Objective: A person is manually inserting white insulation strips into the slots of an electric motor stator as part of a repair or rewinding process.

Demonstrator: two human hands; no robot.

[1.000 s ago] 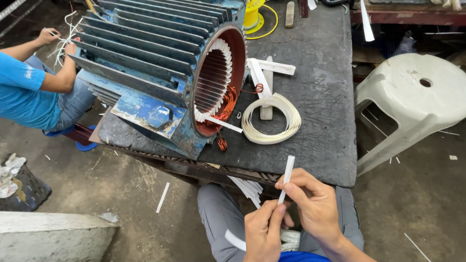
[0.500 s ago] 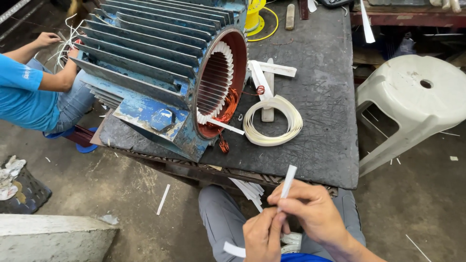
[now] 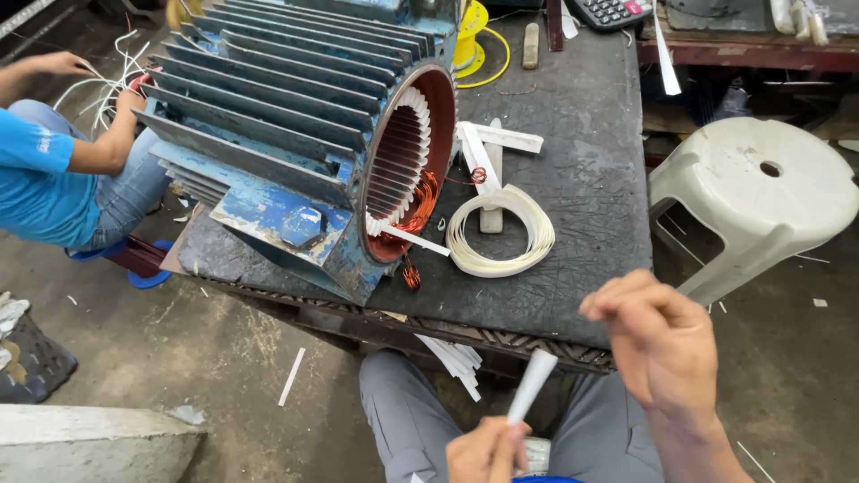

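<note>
**One paper strip pinched low, the other hand lifted clear above the lap**

Counted across the workbench [image 3: 591, 179]: one large blue finned motor housing [image 3: 295, 134] lying on its side, its open end showing one ring of white-lined stator slots [image 3: 403, 161] with one bundle of copper wire [image 3: 422, 201] spilling at the lower edge. Beside it lies one coil of white banding [image 3: 501, 241], with a few flat white strips [image 3: 488, 148] crossed just behind it. One yellow spool [image 3: 470, 40] and one calculator [image 3: 613, 11] sit at the far edge. One white plastic stool [image 3: 752, 197] stands to the right of the bench, and one loose white strip lies on the floor [image 3: 291, 376].

The person sits with grey-trousered knees under the bench edge. The left hand [image 3: 488, 452] sits low at the bottom of the view, fingers closed in a pinch around the lower end of one narrow white paper strip [image 3: 532, 385], which stands tilted up and to the right. The right hand [image 3: 658, 335] is raised above the lap, wrist bent, fingers curled loosely inward; it is apart from the strip, and I cannot tell whether anything lies inside its curl.

At the left, a co-worker in a blue shirt [image 3: 40, 179] reaches both hands into a bunch of white wires [image 3: 112, 80] at the housing's far end.
</note>
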